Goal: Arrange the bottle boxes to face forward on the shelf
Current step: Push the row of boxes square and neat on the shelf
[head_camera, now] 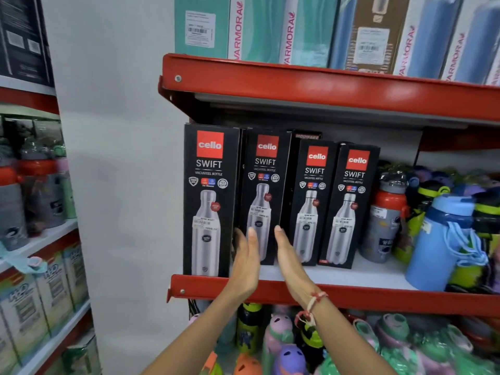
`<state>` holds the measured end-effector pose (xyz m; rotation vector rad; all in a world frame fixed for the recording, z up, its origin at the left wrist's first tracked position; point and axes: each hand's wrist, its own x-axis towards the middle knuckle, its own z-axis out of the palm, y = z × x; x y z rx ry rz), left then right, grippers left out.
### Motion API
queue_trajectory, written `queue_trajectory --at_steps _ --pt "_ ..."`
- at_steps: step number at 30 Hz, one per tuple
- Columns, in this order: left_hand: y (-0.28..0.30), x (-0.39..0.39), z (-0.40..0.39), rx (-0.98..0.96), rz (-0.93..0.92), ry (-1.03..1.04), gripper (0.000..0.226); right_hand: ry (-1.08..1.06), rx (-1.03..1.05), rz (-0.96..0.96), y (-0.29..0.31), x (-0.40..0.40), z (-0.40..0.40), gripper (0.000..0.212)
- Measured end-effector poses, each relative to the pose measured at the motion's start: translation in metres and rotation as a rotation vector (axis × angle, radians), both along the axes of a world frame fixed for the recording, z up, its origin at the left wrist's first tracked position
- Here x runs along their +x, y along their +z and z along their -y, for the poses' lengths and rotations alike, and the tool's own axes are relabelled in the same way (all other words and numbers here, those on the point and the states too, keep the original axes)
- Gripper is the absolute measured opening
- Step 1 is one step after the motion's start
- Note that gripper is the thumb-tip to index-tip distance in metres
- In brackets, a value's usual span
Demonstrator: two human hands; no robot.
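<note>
Several black Cello Swift bottle boxes stand upright on the middle shelf, fronts facing me. The leftmost box stands at the shelf's front edge. The second box sits a little further back. Two more boxes stand to its right, deeper in. My left hand and my right hand are flat, fingers straight, on either side of the second box's lower part. Whether the palms touch the box's sides I cannot tell.
Loose bottles, a red-capped grey one and a blue one, crowd the shelf's right part. Teal and blue boxes fill the shelf above. Colourful children's bottles stand below. Another stocked rack is at left.
</note>
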<state>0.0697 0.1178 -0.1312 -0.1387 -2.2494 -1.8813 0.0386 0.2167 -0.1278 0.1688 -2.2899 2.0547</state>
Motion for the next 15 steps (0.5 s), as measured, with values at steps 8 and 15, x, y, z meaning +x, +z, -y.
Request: queue_trajectory --at_steps 8,15 --pt "-0.007 0.000 0.014 0.076 0.082 0.046 0.113 0.055 0.036 0.030 0.002 0.009 -0.014 0.071" --pt "-0.016 0.028 0.032 0.176 0.124 -0.013 0.135 0.087 0.073 0.054 -0.004 0.041 -0.031 0.082"
